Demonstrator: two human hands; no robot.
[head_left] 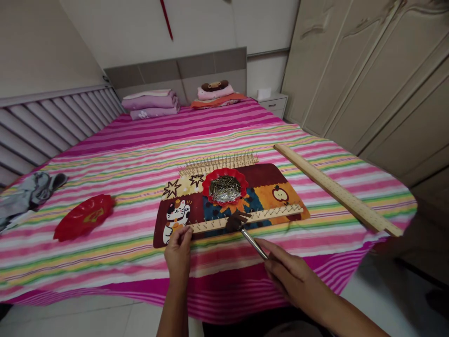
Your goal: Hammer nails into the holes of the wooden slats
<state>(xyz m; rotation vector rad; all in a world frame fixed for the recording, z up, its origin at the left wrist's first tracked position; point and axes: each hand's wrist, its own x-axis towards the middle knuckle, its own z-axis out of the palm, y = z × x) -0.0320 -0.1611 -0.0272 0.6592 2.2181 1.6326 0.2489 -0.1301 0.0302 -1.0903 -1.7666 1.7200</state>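
My left hand [179,243] pinches the left end of a narrow wooden strip [210,225], which lies across the front of a patterned mat [163,215]. A row of nails stands up along the strip, several of them leaning. In my right hand [291,271] is a hammer [253,242] with a silver shaft and a dark head. That head is over the middle of the strip; whether it touches a nail I cannot tell. Just behind the strip, a red scalloped dish [207,180] holds a heap of loose nails [226,189].
Nail-studded wooden strips [219,164] lie behind the mat. Plain wooden strips [326,185] with small marks lie to the right. A red tray [84,217] and grey cloth [31,194] are on the left. Folded bedding [152,104] sits by the headboard; a wardrobe [351,75] stands right.
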